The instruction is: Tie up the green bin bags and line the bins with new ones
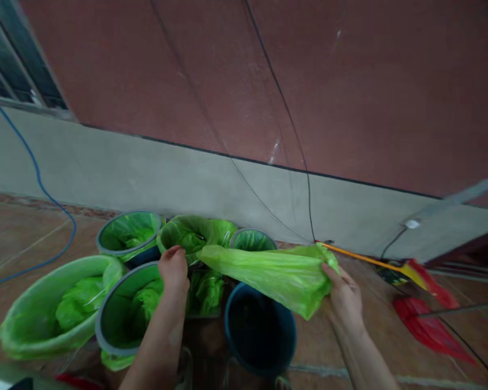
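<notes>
Fingers [334,275] of the right hand [345,300] grasp green bag [264,271], stretched partly over blue bin [260,372]; left hand [173,271] grip unclear. Other bins [101,330] look lined; blue one not yet.

Dim, flat, cool light, source out of frame; a soft-edged shadow line runs left of the black cable [287,105] on the red-brown wall [370,108], with pale flecks nearby, glints or scuffs, cannot tell. Inside of the blue bin [260,327] drops to near-black, while the translucent green bag [264,268] reads brightest, faint sheen along its folds. Whole view soft, fine texture smeared; wide-angle stretch draws the leftmost bin [28,325] into a long oval.
</notes>
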Tool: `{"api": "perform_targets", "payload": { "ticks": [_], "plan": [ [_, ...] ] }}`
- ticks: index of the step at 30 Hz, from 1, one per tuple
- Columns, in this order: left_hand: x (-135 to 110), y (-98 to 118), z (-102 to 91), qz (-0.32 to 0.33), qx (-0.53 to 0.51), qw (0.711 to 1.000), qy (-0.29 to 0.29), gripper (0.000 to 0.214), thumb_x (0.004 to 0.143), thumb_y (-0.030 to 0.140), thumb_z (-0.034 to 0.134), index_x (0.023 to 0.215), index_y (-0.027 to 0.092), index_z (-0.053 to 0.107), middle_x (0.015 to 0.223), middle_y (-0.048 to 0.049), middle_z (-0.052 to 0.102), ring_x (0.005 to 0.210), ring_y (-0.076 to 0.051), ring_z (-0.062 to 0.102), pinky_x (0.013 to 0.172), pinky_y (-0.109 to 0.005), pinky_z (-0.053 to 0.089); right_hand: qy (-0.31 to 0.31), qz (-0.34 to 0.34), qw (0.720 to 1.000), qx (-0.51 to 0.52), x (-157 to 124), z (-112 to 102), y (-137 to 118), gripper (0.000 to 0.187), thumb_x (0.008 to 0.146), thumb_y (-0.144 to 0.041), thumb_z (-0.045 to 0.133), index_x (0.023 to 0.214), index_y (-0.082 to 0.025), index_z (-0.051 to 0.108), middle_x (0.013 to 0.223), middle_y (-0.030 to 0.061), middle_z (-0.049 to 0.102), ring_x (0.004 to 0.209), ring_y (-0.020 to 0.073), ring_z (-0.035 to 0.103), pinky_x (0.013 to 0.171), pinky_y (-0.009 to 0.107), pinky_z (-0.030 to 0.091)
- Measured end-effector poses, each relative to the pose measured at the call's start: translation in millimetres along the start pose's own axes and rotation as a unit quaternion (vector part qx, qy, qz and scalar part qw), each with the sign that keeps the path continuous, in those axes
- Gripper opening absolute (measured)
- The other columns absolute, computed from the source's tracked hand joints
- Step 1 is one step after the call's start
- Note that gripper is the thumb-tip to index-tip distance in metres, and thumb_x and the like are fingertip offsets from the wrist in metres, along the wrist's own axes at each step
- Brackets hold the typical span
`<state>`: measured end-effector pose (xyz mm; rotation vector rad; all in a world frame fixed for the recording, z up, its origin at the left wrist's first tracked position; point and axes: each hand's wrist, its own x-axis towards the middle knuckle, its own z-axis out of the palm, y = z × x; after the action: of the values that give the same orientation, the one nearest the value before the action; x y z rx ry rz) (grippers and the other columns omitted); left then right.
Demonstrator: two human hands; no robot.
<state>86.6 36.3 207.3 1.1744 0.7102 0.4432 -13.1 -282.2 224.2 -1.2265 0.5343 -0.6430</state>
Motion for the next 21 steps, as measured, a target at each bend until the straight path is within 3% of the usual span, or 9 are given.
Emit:
{"api": "perform_targets", "payload": {
  "ticks": [2,3,5,6,8,11,13,16,21],
  "plan": [
    [-23.2,-5.9,11.7,0.108,0.023,0.993,-0.032,0.022,0.059,0.025,0.067,0.079,0.016,0.061,0.075,0.0009,0.061,0.071,-0.013,0.056,0.073,-0.028,0.045,-0.018,-0.053,0.997,-0.056,-10.8,-2.6,4.9,0.031,0.064,-0.036,0.078,0.087,-0.017,0.073,0.090,0.0046,0.072,0.082,0.0206,0.065,0.076,0.033,0.052],
    [-40.3,-8.7,16.9,0.131,0.028,0.986,-0.102,0.025,0.062,0.030,0.068,0.083,0.017,0.063,0.079,-0.0004,0.063,0.074,-0.014,0.058,0.074,-0.027,0.046,-0.044,-0.077,0.992,-0.089,-17.6,-1.3,9.0,0.030,0.064,-0.037,0.078,0.086,-0.017,0.074,0.093,0.0058,0.071,0.089,0.0219,0.064,0.081,0.034,0.051],
    [-80.5,-15.5,24.2,0.062,0.064,0.946,-0.311,0.035,0.067,0.043,0.069,0.089,0.017,0.066,0.081,-0.0028,0.066,0.072,-0.015,0.060,0.069,-0.027,0.047,-0.118,-0.118,0.974,-0.153,-32.8,4.6,17.3,0.029,0.067,-0.039,0.076,0.086,-0.017,0.074,0.102,0.0081,0.068,0.101,0.0238,0.059,0.088,0.034,0.048],
    [-100.4,-19.9,26.2,0.010,0.079,0.922,-0.379,0.039,0.069,0.048,0.068,0.091,0.017,0.066,0.082,-0.0037,0.067,0.070,-0.016,0.061,0.065,-0.027,0.047,-0.170,-0.128,0.961,-0.178,-40.5,8.1,20.5,0.030,0.069,-0.039,0.075,0.089,-0.017,0.074,0.106,0.0088,0.066,0.105,0.0238,0.058,0.089,0.033,0.047],
    [-132.1,-30.3,28.1,-0.053,0.083,0.878,-0.468,0.042,0.072,0.051,0.066,0.095,0.016,0.067,0.085,-0.0047,0.068,0.074,-0.017,0.063,0.065,-0.027,0.048,-0.290,-0.130,0.926,-0.204,-53.6,14.3,24.4,0.034,0.073,-0.037,0.072,0.101,-0.019,0.073,0.109,0.0084,0.063,0.106,0.0227,0.057,0.089,0.031,0.047],
    [-149.3,-44.1,28.6,-0.069,0.074,0.868,-0.486,0.036,0.067,0.042,0.074,0.089,0.014,0.070,0.079,-0.0029,0.069,0.074,-0.015,0.062,0.070,-0.025,0.048,-0.408,-0.104,0.885,-0.198,-60.2,18.2,28.2,0.037,0.078,-0.035,0.067,0.112,-0.022,0.070,0.107,0.0063,0.063,0.099,0.0197,0.059,0.086,0.030,0.048],
    [-144.3,-49.2,29.7,-0.091,0.085,0.882,-0.455,0.033,0.064,0.039,0.075,0.083,0.013,0.071,0.071,-0.0017,0.067,0.064,-0.013,0.059,0.064,-0.024,0.047,-0.385,-0.053,0.904,-0.180,-54.3,16.6,33.2,0.034,0.080,-0.040,0.063,0.107,-0.021,0.072,0.100,0.0057,0.066,0.087,0.0181,0.061,0.079,0.029,0.049],
    [-127.1,-52.2,34.0,-0.102,0.104,0.902,-0.406,0.031,0.063,0.039,0.074,0.078,0.012,0.071,0.060,0.0000,0.064,0.053,-0.011,0.054,0.056,-0.024,0.044,-0.249,0.010,0.957,-0.146,-33.1,8.7,41.9,0.030,0.076,-0.044,0.065,0.090,-0.019,0.076,0.086,0.0055,0.071,0.076,0.0180,0.062,0.073,0.031,0.049],
    [-86.5,-51.9,32.7,0.016,0.166,0.931,-0.325,0.025,0.063,0.037,0.071,0.075,0.015,0.071,0.064,-0.0013,0.068,0.055,-0.015,0.058,0.055,-0.026,0.045,-0.073,-0.050,0.987,-0.132,20.2,-28.1,38.8,0.026,0.060,-0.034,0.071,0.081,-0.018,0.075,0.082,0.0067,0.072,0.070,0.0191,0.062,0.066,0.033,0.049]
  ]
}}
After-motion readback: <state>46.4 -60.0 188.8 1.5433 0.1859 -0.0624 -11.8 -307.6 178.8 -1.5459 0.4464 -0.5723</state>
